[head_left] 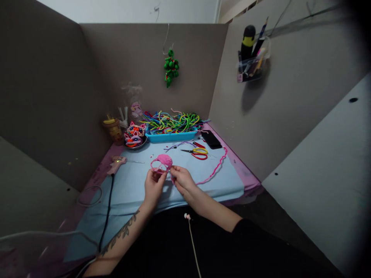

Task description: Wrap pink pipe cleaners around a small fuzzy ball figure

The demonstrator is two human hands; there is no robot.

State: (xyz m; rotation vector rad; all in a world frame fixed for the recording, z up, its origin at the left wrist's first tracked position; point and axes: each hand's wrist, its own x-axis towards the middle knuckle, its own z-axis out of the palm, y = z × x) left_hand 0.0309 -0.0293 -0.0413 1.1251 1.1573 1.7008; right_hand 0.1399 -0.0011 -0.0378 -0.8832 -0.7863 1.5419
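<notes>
The pink piece (pixel 165 160) is held above the cloth (pixel 130 189), extending beyond the fingertips. The left hand (pixel 153 187) and right hand (pixel 184 181) each pinch its near edge, thumb closed against fingers. On the holder (pixel 249 73), the label (pixel 240 78) is too small to read.

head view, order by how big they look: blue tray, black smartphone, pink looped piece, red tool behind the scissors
1. Blue tray
2. Black smartphone and pink looped piece: too alike to rank
3. Red tool

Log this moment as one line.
left hand: holds pink looped piece | right hand: pinches same piece | beyond: scissors, blue tray | left: glue gun
</notes>
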